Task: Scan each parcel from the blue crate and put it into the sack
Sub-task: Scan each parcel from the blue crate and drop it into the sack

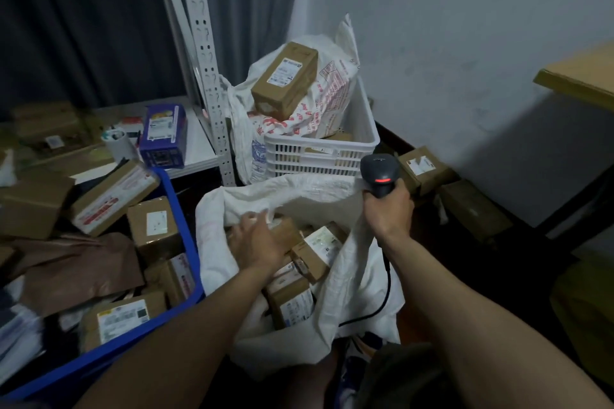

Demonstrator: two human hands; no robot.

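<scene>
The left hand (255,239) rests with fingers spread on a parcel (288,233) inside the sack (299,191), the right hand (387,211) grips the scanner (380,171), and the stiff, likely light boxes (156,226) in the blue crate (181,219) suit gripping across opposite sides.

This is a small parcel-sorting storeroom. On the near left a blue crate (181,229) is heaped with labelled cardboard parcels (156,226), and just beside it a white woven sack (299,189) holds more. Farther off, a white plastic crate (299,153) carries a printed sack (332,90) with a box (284,80) on top. A corded barcode scanner (380,173) glows red. Slotted steel shelving (206,53) stands at the far left before a dark curtain (83,33). More boxes (422,168) lie on the floor along the bare white wall (448,26) at right.
</scene>
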